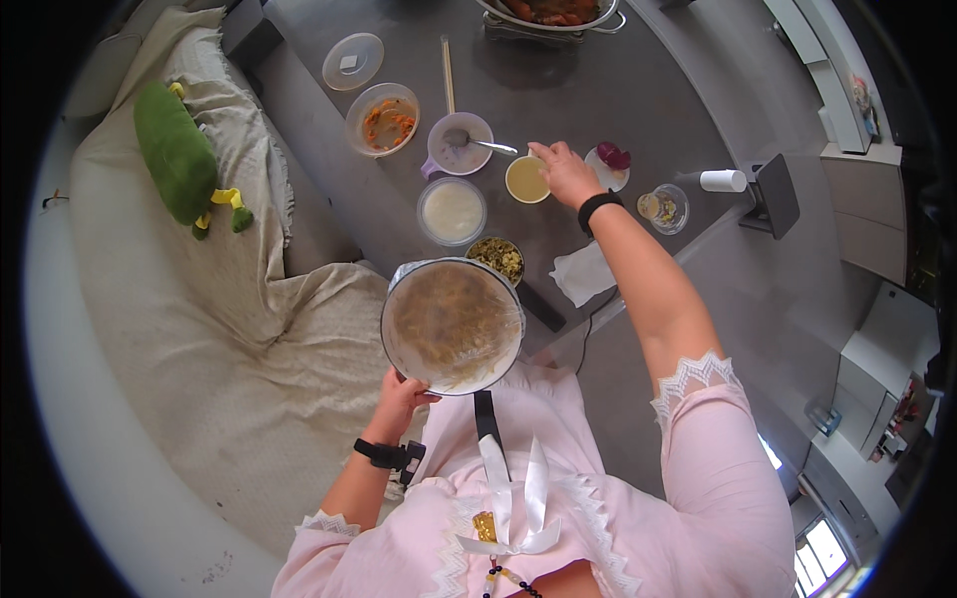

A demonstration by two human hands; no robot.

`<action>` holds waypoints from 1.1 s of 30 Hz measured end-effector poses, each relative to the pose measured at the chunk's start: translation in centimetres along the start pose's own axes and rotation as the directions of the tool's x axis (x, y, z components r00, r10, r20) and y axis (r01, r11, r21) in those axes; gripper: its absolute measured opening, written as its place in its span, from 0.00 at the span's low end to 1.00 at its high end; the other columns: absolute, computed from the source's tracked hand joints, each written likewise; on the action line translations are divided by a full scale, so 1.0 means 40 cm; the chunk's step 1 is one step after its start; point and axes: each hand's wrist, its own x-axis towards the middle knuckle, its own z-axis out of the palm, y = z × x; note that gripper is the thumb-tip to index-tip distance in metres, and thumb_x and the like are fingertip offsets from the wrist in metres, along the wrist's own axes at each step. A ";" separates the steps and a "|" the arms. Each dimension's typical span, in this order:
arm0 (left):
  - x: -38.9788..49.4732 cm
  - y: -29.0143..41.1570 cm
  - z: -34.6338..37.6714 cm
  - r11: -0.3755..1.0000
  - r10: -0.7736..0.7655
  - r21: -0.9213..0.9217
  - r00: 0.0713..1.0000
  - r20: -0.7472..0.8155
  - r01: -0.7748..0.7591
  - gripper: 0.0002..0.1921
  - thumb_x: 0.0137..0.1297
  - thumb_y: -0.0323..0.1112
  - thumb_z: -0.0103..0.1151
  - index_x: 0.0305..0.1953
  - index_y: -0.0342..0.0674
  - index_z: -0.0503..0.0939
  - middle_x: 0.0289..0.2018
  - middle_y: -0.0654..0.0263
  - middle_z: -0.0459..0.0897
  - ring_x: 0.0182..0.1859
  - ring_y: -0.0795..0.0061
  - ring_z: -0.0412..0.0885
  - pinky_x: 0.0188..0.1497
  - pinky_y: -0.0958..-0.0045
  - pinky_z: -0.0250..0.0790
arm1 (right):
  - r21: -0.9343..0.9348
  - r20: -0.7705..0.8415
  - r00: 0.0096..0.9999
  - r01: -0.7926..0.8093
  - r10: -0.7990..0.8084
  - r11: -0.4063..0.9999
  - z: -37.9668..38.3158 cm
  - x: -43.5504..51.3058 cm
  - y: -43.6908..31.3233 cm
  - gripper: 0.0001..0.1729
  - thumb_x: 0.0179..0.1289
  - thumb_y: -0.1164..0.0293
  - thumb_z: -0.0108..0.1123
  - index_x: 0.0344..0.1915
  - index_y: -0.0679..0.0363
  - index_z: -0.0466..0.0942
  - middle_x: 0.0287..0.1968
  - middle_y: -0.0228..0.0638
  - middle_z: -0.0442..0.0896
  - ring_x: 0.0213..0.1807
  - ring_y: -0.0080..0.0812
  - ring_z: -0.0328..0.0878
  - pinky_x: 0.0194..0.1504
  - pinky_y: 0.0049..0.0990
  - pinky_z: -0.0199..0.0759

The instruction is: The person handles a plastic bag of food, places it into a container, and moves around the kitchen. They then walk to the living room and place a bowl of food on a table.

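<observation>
My left hand point(404, 404) grips the near rim of a round bowl point(453, 326) with noodle-like food under clear plastic film. Reaching over the grey table point(620, 90), my right hand point(562, 170) touches the rim of a cup point(528, 179) of yellowish liquid; whether it grips the cup I cannot tell. Left of that cup are a purple-handled bowl point(441, 158) with a metal spoon point(486, 143) in it and a tub of whitish liquid point(451, 211). A bowl of chopped greens point(498, 256) is partly behind the held bowl.
Farther off are a tub with orange pieces point(389, 119), its clear lid point(353, 61), chopsticks point(447, 75) and a large pot point(553, 12). On the right are a plate with purple food point(609, 166), a clear cup point(664, 209) and a tissue point(583, 275). A covered sofa point(224, 336) stands left.
</observation>
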 end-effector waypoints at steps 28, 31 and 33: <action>0.084 -0.040 0.330 0.981 0.007 -0.189 0.970 0.242 0.040 0.18 0.57 0.23 0.45 0.51 0.35 0.66 0.42 0.60 0.78 0.36 0.72 0.79 0.37 0.72 0.74 | 0.676 0.169 0.793 -0.525 0.585 0.516 0.110 -0.605 0.292 0.17 0.54 0.62 0.60 0.19 0.66 0.75 0.13 0.31 0.72 0.18 0.20 0.64 0.21 0.27 0.59; 0.150 -0.065 0.407 0.977 0.050 -0.214 0.965 0.256 0.006 0.17 0.58 0.23 0.45 0.50 0.34 0.66 0.43 0.58 0.77 0.39 0.69 0.79 0.39 0.72 0.74 | 0.680 0.179 0.740 -0.569 0.648 0.461 0.093 -0.708 0.332 0.17 0.55 0.64 0.59 0.17 0.65 0.73 0.12 0.27 0.69 0.16 0.18 0.63 0.19 0.24 0.55; 0.210 -0.082 0.458 0.962 0.069 -0.273 0.965 0.252 0.003 0.17 0.59 0.24 0.44 0.50 0.33 0.65 0.45 0.56 0.77 0.42 0.65 0.80 0.40 0.73 0.74 | 0.722 0.203 0.728 -0.563 0.654 0.402 0.079 -0.760 0.358 0.15 0.57 0.65 0.58 0.20 0.65 0.75 0.14 0.27 0.70 0.17 0.19 0.64 0.20 0.23 0.56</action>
